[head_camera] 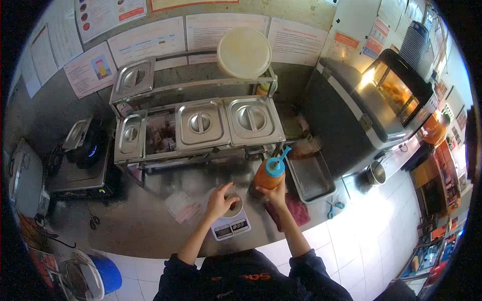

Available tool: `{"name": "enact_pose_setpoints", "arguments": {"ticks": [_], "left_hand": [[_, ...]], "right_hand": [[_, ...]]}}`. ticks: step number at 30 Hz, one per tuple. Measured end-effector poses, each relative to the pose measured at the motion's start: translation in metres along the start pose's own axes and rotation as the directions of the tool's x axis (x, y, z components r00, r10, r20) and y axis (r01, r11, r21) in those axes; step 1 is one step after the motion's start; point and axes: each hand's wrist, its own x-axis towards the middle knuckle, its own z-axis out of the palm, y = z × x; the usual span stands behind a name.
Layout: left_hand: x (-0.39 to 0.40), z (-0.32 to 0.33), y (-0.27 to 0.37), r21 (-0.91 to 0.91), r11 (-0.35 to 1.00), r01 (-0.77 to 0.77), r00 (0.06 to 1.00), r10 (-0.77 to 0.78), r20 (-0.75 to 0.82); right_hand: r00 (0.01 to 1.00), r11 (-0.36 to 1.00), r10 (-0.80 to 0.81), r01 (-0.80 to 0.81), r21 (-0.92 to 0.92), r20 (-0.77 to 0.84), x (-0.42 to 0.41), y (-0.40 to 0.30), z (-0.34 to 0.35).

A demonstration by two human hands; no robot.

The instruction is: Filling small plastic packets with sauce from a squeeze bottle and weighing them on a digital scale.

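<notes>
My left hand is over a small round tub with brown contents, its thumb and forefinger apart across the opening. Whether those fingers grip the rim or only hover there is unclear. Beneath the tub is a white digital kitchen scale, its display and buttons facing me. To the right, my right hand grips a squeeze bottle of orange-brown sauce near its lower part. The bottle has a blue screw cap with a strap sticking up, and it stands about upright beside the tub.
A rack of lidded steel food pans spans the back. Right of the bottle are a metal tray, a maroon cloth and blue-handled scissors. A stove burner shows a blue flame at left. Plastic packets lie near the scale.
</notes>
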Motion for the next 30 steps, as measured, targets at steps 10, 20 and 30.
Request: {"name": "enact_pose_setpoints", "arguments": {"ticks": [10,20,30], "left_hand": [[0.041,-0.004,-0.03,0.115,0.993,0.031,0.991,-0.045,0.124],[0.046,-0.001,-0.034,-0.091,0.993,-0.077,0.978,0.093,0.187],[0.015,-0.015,0.061,-0.147,0.945,-0.293,0.953,0.277,-0.121]], "right_hand": [[0.901,0.83,0.434,-0.399,0.389,-0.002,-0.072,0.049,-0.032],[0.872,0.847,0.433,-0.48,0.227,0.226,-0.094,-0.024,-0.025],[0.981,0.979,-0.002,0.042,-0.197,0.196,-0.06,-0.104,0.01]]}}
